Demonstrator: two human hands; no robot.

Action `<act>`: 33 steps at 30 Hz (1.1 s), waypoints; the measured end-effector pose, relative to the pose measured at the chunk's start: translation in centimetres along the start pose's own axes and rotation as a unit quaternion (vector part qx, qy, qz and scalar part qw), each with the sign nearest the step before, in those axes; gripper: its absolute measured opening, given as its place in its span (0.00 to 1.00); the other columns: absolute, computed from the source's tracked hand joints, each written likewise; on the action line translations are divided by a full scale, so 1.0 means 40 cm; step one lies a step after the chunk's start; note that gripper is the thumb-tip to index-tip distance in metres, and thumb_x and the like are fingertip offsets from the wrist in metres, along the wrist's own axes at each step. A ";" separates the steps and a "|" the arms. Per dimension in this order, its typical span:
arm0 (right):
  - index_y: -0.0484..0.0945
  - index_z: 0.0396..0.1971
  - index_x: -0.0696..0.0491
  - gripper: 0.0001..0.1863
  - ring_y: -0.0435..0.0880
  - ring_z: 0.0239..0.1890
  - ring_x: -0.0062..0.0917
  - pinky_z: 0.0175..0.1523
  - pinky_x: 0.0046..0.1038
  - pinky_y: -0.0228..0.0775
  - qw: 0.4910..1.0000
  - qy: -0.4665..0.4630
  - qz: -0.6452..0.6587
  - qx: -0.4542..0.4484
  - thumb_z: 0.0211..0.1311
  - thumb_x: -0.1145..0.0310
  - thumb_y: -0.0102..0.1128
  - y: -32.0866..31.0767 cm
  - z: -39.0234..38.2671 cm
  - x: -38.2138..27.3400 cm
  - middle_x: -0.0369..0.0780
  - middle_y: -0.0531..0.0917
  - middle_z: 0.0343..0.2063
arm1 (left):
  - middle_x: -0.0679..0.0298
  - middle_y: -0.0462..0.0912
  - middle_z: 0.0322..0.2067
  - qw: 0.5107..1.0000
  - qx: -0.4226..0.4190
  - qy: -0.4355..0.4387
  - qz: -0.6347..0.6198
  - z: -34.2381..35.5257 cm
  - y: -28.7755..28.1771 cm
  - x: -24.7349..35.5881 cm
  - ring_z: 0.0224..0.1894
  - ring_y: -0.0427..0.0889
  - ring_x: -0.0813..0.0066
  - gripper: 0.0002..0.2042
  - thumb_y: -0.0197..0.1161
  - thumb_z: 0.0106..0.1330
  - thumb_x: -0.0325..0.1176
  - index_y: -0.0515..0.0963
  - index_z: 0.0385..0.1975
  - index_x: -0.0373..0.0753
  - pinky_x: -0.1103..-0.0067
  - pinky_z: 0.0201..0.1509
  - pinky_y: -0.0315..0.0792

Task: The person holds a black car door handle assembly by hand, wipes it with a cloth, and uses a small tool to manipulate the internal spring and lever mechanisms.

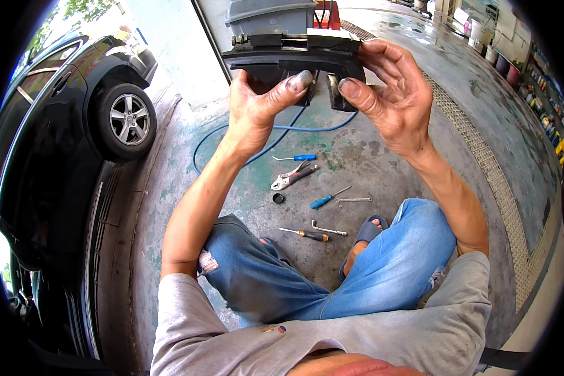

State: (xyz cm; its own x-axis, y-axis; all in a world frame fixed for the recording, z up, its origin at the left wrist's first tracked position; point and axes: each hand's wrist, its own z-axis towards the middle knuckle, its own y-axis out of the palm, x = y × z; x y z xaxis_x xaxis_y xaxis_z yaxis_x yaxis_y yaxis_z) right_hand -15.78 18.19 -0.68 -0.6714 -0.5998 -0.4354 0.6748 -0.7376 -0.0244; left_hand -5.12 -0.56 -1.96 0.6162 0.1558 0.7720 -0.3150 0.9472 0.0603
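Up in front of me, both hands hold a long black car part (319, 61) that looks like a door handle assembly, with a metal rod or bolt along its upper side. My left hand (257, 109) grips its left end, thumb pressed on the lower edge and fingers hidden behind. At the right end, my right hand (398, 103) has its thumb at a short black leg (339, 94) hanging below, while its fingers reach the upper corner. Below lie locking pliers (294, 177), a blue-handled hook pick (304, 157) and a blue screwdriver (321, 202).
Nearer my feet are a combination wrench (355, 200), an L-shaped socket wrench (329, 230), an orange-and-black screwdriver (313, 236) and a black ring-shaped cap (277, 198). A blue hose (266, 150) curls beyond. A black car (50, 156) stands left; a grey bin (269, 19) stands ahead.
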 end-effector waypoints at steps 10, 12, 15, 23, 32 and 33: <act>0.69 0.53 0.62 0.29 0.82 0.53 0.31 0.46 0.26 0.84 1.000 -0.007 0.009 -0.002 0.55 0.72 0.74 -0.003 0.000 -0.003 0.49 0.81 0.49 | 0.54 0.84 0.44 1.000 -0.001 0.007 -0.007 -0.001 0.007 0.011 0.46 0.85 0.67 0.28 0.74 0.59 0.41 0.73 0.53 0.27 0.72 0.55 0.78; 0.69 0.53 0.62 0.29 0.82 0.53 0.31 0.46 0.26 0.84 1.000 -0.009 0.008 -0.002 0.55 0.72 0.74 -0.003 0.000 -0.003 0.49 0.81 0.49 | 0.54 0.84 0.44 1.000 0.000 0.016 -0.009 -0.001 0.006 0.007 0.46 0.85 0.66 0.28 0.73 0.59 0.40 0.73 0.53 0.27 0.72 0.55 0.78; 0.69 0.53 0.62 0.29 0.82 0.53 0.32 0.46 0.26 0.84 1.000 -0.012 0.006 -0.004 0.55 0.71 0.74 -0.004 0.001 -0.006 0.50 0.81 0.49 | 0.54 0.83 0.45 1.000 0.002 0.024 0.015 0.001 0.000 0.008 0.47 0.85 0.66 0.28 0.73 0.59 0.40 0.72 0.53 0.27 0.71 0.55 0.78; 0.69 0.54 0.62 0.29 0.82 0.53 0.32 0.46 0.26 0.84 1.000 -0.021 -0.009 -0.006 0.55 0.71 0.74 -0.006 0.003 -0.008 0.51 0.81 0.50 | 0.54 0.83 0.45 0.999 -0.023 0.030 0.005 0.003 0.003 0.016 0.46 0.85 0.66 0.29 0.73 0.59 0.41 0.72 0.54 0.28 0.71 0.55 0.78; 0.68 0.55 0.62 0.30 0.82 0.53 0.30 0.46 0.25 0.83 1.000 -0.011 0.006 -0.006 0.56 0.71 0.74 0.001 0.006 -0.013 0.49 0.81 0.50 | 0.62 0.84 0.40 1.000 0.008 0.004 -0.027 0.002 0.030 0.034 0.40 0.82 0.75 0.25 0.77 0.54 0.42 0.78 0.45 0.31 0.75 0.50 0.76; 0.68 0.55 0.62 0.30 0.82 0.53 0.30 0.46 0.25 0.83 1.000 -0.012 0.006 -0.006 0.56 0.71 0.74 0.001 0.004 -0.012 0.49 0.81 0.50 | 0.62 0.85 0.40 1.000 0.010 -0.004 -0.029 -0.001 0.027 0.034 0.40 0.82 0.76 0.25 0.76 0.54 0.41 0.78 0.45 0.31 0.76 0.50 0.76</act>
State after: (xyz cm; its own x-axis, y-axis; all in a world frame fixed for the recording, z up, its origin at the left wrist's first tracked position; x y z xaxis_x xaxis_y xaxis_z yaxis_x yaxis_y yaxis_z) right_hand -15.47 18.39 -0.33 -0.6700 -0.6159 -0.4145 0.6867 -0.7263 -0.0306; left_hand -4.61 0.70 -0.88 0.6290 0.0982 0.7712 -0.2929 0.9488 0.1181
